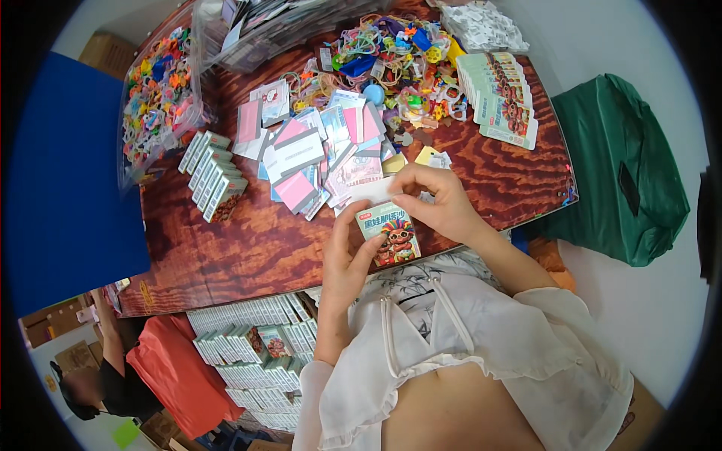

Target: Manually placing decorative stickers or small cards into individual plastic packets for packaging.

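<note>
At the table's near edge, my left hand is closed around the side of a small pale-green carton with a colourful cartoon figure on its front. My right hand pinches at the carton's upper end, thumb and fingertips on a white flap that stands up there. Whether anything lies inside the carton is hidden. Just beyond the hands lies a loose heap of pink, blue and white cards or small packets.
Several similar boxes stand in a row at left, near a clear bin of colourful trinkets. Farther back are tangled trinkets, white slips and flat green cartons. A green bag hangs at right; packed boxes sit below left.
</note>
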The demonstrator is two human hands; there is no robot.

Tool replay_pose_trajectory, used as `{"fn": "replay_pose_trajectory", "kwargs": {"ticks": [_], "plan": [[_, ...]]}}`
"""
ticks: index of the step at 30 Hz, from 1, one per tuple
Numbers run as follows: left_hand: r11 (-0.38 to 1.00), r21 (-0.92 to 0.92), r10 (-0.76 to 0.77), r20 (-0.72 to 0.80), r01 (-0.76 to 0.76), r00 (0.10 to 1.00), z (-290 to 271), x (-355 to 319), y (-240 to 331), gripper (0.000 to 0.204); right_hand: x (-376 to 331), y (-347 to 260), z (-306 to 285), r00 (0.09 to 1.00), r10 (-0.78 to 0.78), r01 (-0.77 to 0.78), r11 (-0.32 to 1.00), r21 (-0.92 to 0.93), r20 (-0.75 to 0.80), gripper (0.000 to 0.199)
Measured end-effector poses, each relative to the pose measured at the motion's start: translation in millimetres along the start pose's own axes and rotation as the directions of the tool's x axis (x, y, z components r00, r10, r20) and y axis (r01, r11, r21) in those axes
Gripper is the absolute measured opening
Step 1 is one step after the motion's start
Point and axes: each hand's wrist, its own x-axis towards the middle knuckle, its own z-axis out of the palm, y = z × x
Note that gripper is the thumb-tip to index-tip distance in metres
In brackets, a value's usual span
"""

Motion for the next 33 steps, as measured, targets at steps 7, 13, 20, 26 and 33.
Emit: {"fn": "replay_pose_trajectory", "kwargs": {"ticks": [7,13,20,26,33], "plan": [[0.993,0.113,0.045,-0.003,-0.044,0.999,1.4,4.4,2.3,0.056,3.1,3.1,-1.7,0.999,-0.042,0.042,0.999,0.016,0.029,0.014],[0.974,0.221,0.05,-0.021,-0.044,0.999,5.6,2.2,-3.4,0.065,1.7,18.3,10.4,0.992,0.118,-0.119,0.992,0.039,0.032,0.01],[0.986,0.164,0.009,0.028,-0.013,1.0,9.6,2.0,-2.8,0.07,9.7,15.7,3.0,0.988,0.153,-0.153,0.988,0.012,-0.003,0.008],[0.988,0.153,0.008,-0.013,-0.005,1.0,7.9,2.2,-5.8,0.07,7.1,23.4,4.0,0.984,0.179,-0.179,0.978,0.104,0.01,0.006],[0.987,0.158,-0.027,0.002,0.026,1.0,7.7,1.6,-8.8,0.072,4.4,26.3,2.3,0.977,0.211,-0.211,0.962,0.176,0.021,0.006]]}}
